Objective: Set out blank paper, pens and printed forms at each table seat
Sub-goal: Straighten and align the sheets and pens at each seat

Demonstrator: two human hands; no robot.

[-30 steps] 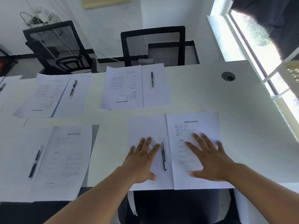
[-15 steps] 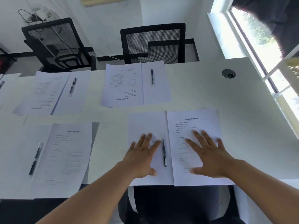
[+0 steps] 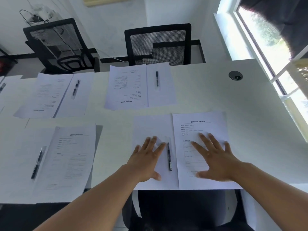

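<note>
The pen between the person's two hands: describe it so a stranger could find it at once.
Start at the window and take the nearest table seat. There the left hand presses blank paper, the right hand a printed form. The pen lies between them, the only one flanked by hands.

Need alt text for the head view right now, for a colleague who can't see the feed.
Both hands lie flat on the nearest seat's papers: left hand on the blank sheet, right hand on the printed form, a pen between them. Three other paper-and-pen sets are in full view on the white table.
</note>
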